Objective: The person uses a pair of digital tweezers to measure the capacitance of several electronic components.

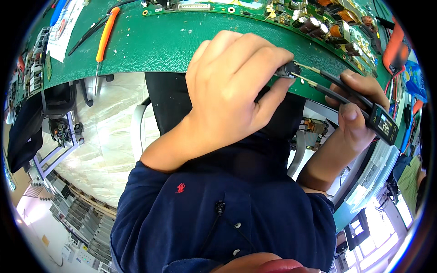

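Note:
My left hand (232, 84) is closed, pinching a small dark cylindrical part (286, 70), which looks like a capacitor, between thumb and forefinger just off the bench's front edge. In my right hand (357, 98) is a pair of black digital tweezers (382, 122) with a lit display on its body. Its two metal tips reach left to the end of the cylindrical part. Whether both tips touch its leads is too small to tell. Behind my hands lies a green circuit board (255, 10) crowded with capacitors and coils.
A green mat (154, 45) covers the bench. An orange-handled screwdriver (107, 38) overhangs its front edge, beside a black cable and a paper sheet (66, 36). More boards (34, 59) stand far left. A red-orange device (394, 48), wires and a blue plastic bag (413, 84) crowd the right.

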Motion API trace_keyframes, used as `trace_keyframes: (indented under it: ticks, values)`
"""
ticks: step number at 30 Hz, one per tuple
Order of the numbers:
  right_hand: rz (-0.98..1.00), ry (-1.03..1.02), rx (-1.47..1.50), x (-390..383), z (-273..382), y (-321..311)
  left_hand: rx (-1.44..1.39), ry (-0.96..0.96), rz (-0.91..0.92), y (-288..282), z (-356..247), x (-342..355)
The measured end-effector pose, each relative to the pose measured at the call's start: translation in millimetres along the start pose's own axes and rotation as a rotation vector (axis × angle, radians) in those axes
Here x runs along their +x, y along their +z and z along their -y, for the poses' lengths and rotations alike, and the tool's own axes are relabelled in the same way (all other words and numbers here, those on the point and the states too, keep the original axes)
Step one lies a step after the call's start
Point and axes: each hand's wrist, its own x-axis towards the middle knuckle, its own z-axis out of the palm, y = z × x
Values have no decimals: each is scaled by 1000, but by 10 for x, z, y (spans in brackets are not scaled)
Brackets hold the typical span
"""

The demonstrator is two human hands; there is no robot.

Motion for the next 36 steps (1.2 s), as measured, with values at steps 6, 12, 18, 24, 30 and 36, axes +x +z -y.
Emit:
trace_keyframes:
  ticks: [6,12,18,24,30,36]
  values:
    - [40,-39,27,23,-45,-28,-18,-6,9,10,27,8]
    - [129,-133,81,106,-77,-2,-23,-10,27,6,29,-3]
    - [162,-187,53,134,-63,4,-24,-21,80,-29,-1,35]
    - [165,-196,-64,153,-66,-26,-26,-67,128,-22,-71,61]
    - [243,-162,-48,180,-21,-90,-48,-99,154,-34,-110,87]
    - [262,-161,-30,200,-29,-101,-35,-116,135,-21,-109,110]
